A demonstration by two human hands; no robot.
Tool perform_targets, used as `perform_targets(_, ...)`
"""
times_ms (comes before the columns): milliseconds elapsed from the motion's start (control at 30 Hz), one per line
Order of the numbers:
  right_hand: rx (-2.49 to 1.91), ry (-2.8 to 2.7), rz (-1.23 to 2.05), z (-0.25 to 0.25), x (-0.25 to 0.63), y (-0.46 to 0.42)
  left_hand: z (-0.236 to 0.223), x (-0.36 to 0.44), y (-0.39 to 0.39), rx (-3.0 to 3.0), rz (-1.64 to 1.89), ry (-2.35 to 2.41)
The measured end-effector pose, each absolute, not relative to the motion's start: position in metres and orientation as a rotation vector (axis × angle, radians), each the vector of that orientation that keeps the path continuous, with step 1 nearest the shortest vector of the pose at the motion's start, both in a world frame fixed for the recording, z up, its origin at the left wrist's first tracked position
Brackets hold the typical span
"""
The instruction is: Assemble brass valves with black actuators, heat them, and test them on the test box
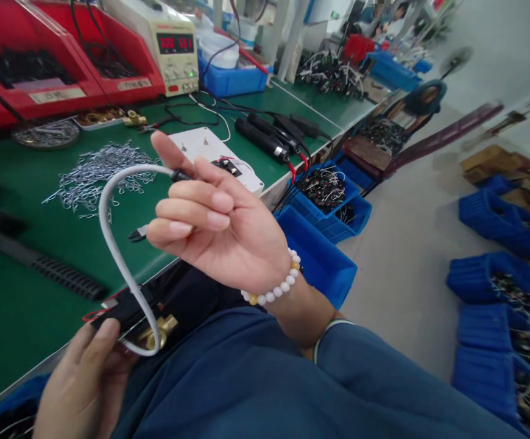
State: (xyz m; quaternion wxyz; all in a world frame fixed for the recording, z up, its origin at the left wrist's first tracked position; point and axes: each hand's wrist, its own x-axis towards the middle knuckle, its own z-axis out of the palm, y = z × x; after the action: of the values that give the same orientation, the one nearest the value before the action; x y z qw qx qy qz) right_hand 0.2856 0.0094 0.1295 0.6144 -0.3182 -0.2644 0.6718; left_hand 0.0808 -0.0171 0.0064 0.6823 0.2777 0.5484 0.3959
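Note:
My left hand (82, 372), low at the table's front edge, is closed around a black assembly (130, 311) with a brass fitting (167, 326) and a thin red wire. From this assembly a white cable (109, 231) loops up to my right hand (228, 225). There, its black end piece (180, 176) is pinched between thumb and fingers, partly hidden. The index finger points up and the palm faces me. Behind the right hand lies a white board (196, 139) carrying a small black connector block (226, 166). Cutter jaws (137, 234) poke out beneath the fingers.
Wire clips (105, 177) are heaped on the green table (13, 341), near a black tool with a ribbed grip (64, 268). Red bins (95, 79) and a power supply (173, 55) stand behind. Blue crates (324, 256) sit at right; another person (424, 100) is beyond.

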Motion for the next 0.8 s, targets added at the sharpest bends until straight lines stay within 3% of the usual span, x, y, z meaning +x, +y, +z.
perform_targets(333, -0.660, -0.952, 1.189, 0.146, 0.343, -0.045, 0.003, 0.114, -0.042, 0.808, 0.324, 1.117)
perform_targets(533, -1.453, -1.186, 1.049, 0.133, 0.411, -0.107, 0.004, 0.121, -0.040, 1.005, 0.253, 1.088)
perform_targets(700, -2.217, -0.856, 1.123, 0.070, 0.469, -0.118, 0.001, 0.117, -0.039, 0.843, 0.460, 1.169)
perform_targets(800, -2.323, -0.652, 1.027, 0.023, 0.506, -0.118, -0.013, 0.101, -0.032, 0.702, 0.597, 1.250)
